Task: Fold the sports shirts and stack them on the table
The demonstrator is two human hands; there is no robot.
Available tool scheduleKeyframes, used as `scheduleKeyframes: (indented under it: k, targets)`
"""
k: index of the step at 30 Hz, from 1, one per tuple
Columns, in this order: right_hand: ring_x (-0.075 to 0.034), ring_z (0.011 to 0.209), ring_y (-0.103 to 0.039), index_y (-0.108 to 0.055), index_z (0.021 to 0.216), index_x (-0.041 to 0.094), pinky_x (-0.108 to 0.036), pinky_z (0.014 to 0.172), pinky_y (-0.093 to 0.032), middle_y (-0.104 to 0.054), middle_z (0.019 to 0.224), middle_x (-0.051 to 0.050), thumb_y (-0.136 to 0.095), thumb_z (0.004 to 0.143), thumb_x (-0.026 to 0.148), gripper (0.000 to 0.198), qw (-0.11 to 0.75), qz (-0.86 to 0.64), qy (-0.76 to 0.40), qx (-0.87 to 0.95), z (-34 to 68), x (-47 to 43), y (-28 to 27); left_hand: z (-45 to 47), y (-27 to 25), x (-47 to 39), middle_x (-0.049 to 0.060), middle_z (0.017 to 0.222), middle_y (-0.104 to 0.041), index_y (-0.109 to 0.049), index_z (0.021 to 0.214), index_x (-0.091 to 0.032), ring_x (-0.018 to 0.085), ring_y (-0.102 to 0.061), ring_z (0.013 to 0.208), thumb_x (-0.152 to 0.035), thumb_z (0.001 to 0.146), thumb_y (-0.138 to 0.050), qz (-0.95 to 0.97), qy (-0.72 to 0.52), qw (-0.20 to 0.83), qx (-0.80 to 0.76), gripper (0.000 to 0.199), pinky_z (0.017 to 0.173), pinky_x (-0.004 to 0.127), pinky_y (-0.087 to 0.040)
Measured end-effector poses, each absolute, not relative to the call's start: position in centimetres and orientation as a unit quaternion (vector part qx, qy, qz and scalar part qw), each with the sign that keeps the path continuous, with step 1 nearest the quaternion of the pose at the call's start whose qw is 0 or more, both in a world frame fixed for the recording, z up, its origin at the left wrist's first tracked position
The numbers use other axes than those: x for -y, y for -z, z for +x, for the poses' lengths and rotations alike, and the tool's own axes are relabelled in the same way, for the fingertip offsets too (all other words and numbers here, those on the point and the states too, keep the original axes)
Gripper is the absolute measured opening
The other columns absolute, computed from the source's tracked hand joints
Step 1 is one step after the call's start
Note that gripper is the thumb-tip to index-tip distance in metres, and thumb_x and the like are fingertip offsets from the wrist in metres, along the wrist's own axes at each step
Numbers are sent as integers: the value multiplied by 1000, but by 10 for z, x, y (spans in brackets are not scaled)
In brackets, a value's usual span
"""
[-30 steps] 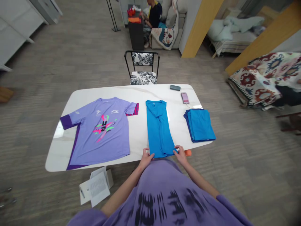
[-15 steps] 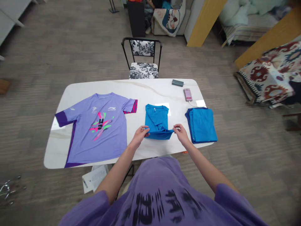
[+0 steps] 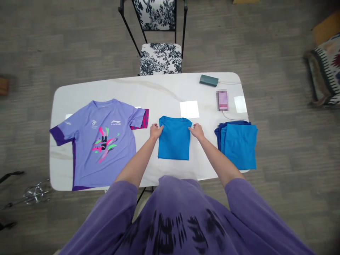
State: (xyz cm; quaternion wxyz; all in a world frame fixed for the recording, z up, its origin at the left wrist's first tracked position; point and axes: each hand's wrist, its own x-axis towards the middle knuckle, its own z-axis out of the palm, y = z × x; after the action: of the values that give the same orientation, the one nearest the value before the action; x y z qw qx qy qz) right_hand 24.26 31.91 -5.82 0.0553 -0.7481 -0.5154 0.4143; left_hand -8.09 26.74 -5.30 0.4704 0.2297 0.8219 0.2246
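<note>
A blue T-shirt (image 3: 174,140) lies folded into a near-square in front of me, its collar edge on the far side. My left hand (image 3: 156,131) pinches its upper left edge, thumb on top of the cloth. At the upper right edge my right hand (image 3: 197,131) holds the cloth the same way. To the left a lilac T-shirt (image 3: 106,148) with a bright print is spread out, one sleeve folded to show a pink pattern. On the right sits a stack of folded blue shirts (image 3: 239,147), with darker blue cloth beneath.
The white table (image 3: 148,173) carries a dark green case (image 3: 209,80) and a blurred pink phone (image 3: 222,100) with a cable at the far right. A patterned chair (image 3: 160,58) stands beyond the far edge. A metal stand base (image 3: 35,194) is on the floor at left.
The lower part of the blue T-shirt has been folded up and now lies flat over the rest. Both hands moved away from me to its far corners. My view has tilted downward.
</note>
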Motion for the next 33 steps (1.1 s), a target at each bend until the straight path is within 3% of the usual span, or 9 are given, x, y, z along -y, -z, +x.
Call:
scheduleKeyframes:
  k: [4, 8, 11, 18, 25, 33]
  targets:
    - [-33, 113, -67, -65, 116, 20, -50, 106, -55, -71, 121, -15, -86, 83, 49, 49, 44, -741, -430, 514, 233, -325, 79, -75, 73, -289, 19, 130, -77, -62, 129, -16, 29, -70, 128, -46, 80, -93, 238, -193, 465, -830, 65, 105, 36, -52]
    - [-31, 111, -65, -65, 106, 24, -47, 105, -53, -74, 112, -10, -85, 84, 43, 36, 72, -717, -443, 533, 221, -327, 80, -65, 69, -298, 12, 107, -80, -68, 107, -20, 30, -73, 116, -39, 79, -92, 264, -199, 481, -812, 42, 98, 37, -54]
    - [-28, 105, -66, -62, 111, 27, -44, 100, -55, -76, 109, -5, -78, 90, 44, 31, 110, -692, -461, 544, 218, -314, 64, -58, 52, -287, 9, 102, -78, -69, 100, -20, 28, -72, 109, -37, 85, -85, 289, -229, 487, -792, 28, 95, 35, -55]
    - [-23, 94, -68, -56, 117, 28, -39, 90, -58, -76, 116, -5, -63, 96, 54, 34, 197, -650, -481, 554, 223, -237, -16, -58, -25, -192, 5, 102, -74, -64, 106, -21, 19, -67, 88, -46, 93, -74, 341, -332, 499, -724, 30, 82, 30, -55]
    - [-23, 90, -67, -58, 112, 30, -37, 79, -56, -72, 101, -1, -70, 92, 65, 43, 313, -608, -493, 537, 257, -97, -113, -66, -121, -56, 2, 97, -71, -68, 106, -24, 18, -63, 85, -58, 94, -75, 418, -387, 512, -643, 38, 78, 28, -52]
    - [-27, 98, -69, -62, 116, 31, -43, 91, -57, -72, 104, -2, -72, 95, 61, 38, 365, -644, -438, 510, 346, 48, -194, 0, -195, 45, -1, 86, -62, -67, 98, -26, 17, -55, 77, -60, 102, -69, 485, -369, 558, -564, 34, 73, 27, -46]
